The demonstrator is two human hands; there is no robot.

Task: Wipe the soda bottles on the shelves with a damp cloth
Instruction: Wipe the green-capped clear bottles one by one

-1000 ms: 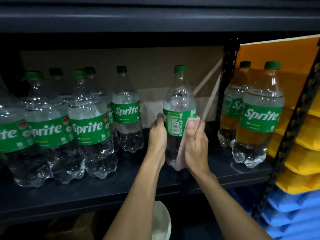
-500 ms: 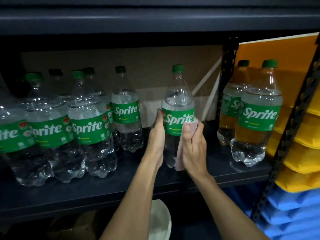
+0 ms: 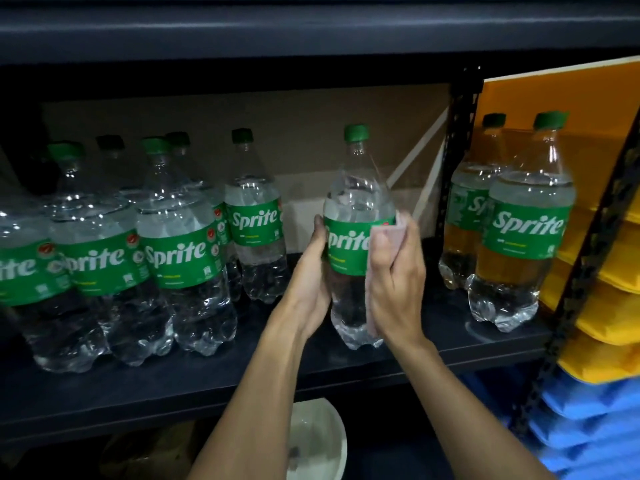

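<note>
A clear Sprite bottle (image 3: 356,202) with a green cap and green label stands upright in the middle of the dark shelf (image 3: 242,375). My left hand (image 3: 311,271) holds its left side at label height. My right hand (image 3: 398,271) presses a pale pink cloth (image 3: 388,233) against the bottle's right side, fingers curled round cloth and bottle. Several more Sprite bottles (image 3: 180,244) are crowded at the left. Two bottles (image 3: 523,230) stand at the right end.
A black perforated upright (image 3: 457,150) rises behind the held bottle's right. Yellow bins (image 3: 606,306) and blue bins (image 3: 588,427) are stacked at the far right. A white bowl (image 3: 318,441) sits below the shelf. Another shelf board (image 3: 311,32) runs overhead.
The bottle has been turned between my hands: its label went from the barcode side to the Sprite logo. The cloth has shifted slightly up along the right side.
</note>
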